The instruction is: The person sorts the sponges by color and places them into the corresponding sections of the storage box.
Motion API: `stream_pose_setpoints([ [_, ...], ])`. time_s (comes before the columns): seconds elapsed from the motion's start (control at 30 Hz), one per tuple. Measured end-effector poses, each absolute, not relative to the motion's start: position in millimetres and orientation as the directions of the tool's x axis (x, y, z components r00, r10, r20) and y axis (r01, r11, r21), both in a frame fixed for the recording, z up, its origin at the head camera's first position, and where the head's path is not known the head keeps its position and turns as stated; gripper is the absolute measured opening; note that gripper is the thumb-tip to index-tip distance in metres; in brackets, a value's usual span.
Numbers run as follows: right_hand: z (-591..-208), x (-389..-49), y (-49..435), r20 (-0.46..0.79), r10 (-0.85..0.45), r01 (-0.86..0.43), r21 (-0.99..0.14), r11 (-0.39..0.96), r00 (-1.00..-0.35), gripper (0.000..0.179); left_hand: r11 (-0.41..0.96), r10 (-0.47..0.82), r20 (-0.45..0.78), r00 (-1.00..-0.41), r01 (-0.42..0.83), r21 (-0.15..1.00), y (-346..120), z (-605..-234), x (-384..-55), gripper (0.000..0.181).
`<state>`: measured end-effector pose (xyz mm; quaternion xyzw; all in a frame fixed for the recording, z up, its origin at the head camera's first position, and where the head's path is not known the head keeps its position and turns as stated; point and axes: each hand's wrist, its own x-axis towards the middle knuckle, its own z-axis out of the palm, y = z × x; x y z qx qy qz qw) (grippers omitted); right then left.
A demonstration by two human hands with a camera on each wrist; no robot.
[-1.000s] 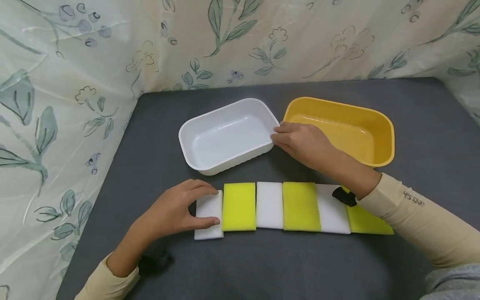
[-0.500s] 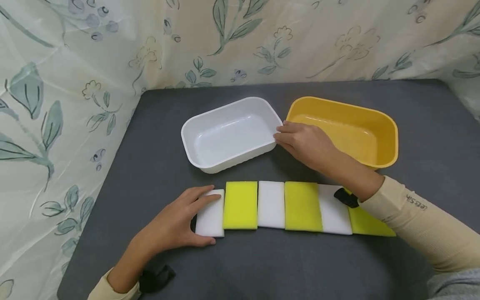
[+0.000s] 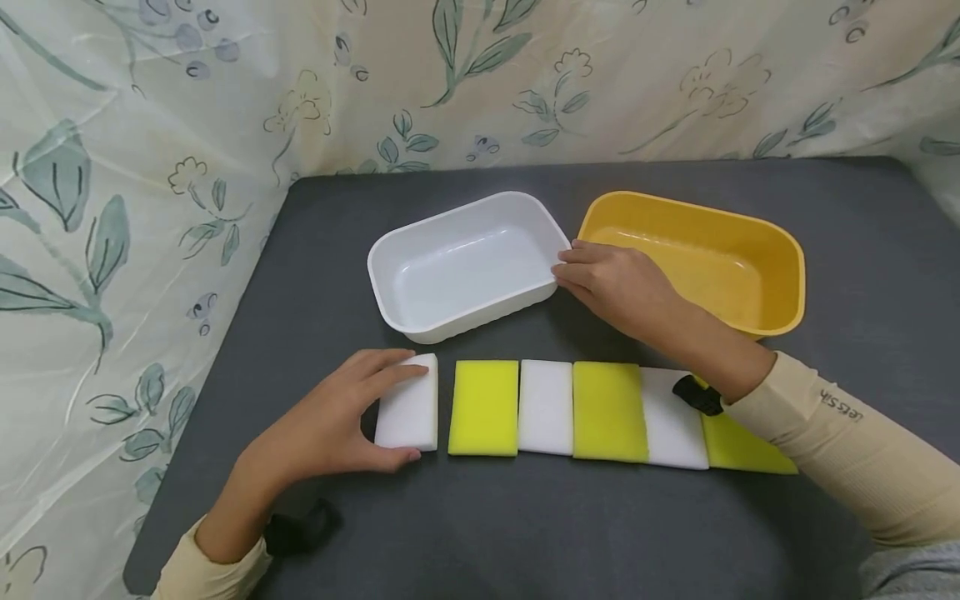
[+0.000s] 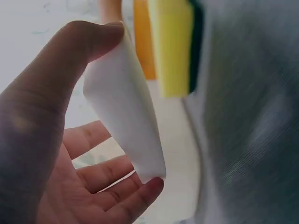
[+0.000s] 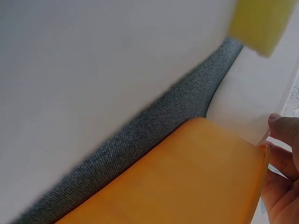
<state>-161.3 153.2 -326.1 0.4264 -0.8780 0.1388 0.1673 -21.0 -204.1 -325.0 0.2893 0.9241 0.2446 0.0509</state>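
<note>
My left hand [image 3: 318, 425] holds a white sponge block [image 3: 408, 404] by its two ends, thumb at the near end and fingertips at the far end. The left wrist view shows this white sponge [image 4: 124, 105] tilted in the grasp. My right hand [image 3: 618, 287] pinches the right rim of the white tub [image 3: 465, 271]; in the right wrist view the thumb lies on that rim. Right of the held block, a row begins with a yellow sponge [image 3: 483, 408], which has a dark green layer beneath in the left wrist view.
The row continues with a white sponge [image 3: 546, 408], another yellow one [image 3: 609, 412], a white one [image 3: 671, 429] and a yellow one [image 3: 742, 446] partly under the right forearm. A yellow tub [image 3: 791, 275] stands behind that arm. Flowered cloth [image 3: 480, 83] borders the dark table [image 3: 525, 533].
My left fingers have closed on the end white sponge and lifted it, moving it left and away from the row. My right hand stays at the white tub's rim.
</note>
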Motion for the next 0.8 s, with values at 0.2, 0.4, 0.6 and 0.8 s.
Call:
stream_pose_setpoints([
  [0.2,-329.3,-160.7,154.5,0.426,-0.711,-0.807,-0.085,0.585,-0.56,0.026,0.724,0.511,0.092,-0.855,0.485,0.49,-211.2,-309.4,-40.7,0.076],
  [0.4,-333.2,-160.1,153.4,0.432,-0.714,-0.812,-0.081,0.579,-0.551,0.025,0.727,0.493,0.117,-0.862,0.482,0.49,-213.0,-299.1,-63.1,0.073],
  [0.6,-337.0,-158.5,153.5,0.44,-0.709,-0.809,-0.071,0.584,-0.551,0.025,0.787,0.423,0.099,-0.901,0.42,0.453,-209.3,-299.4,-104.0,0.075],
  [0.8,-340.2,-157.8,153.5,0.444,-0.715,-0.813,-0.054,0.58,-0.539,0.023,0.846,0.383,0.01,-0.924,0.354,0.399,-202.4,-306.4,-144.0,0.082],
])
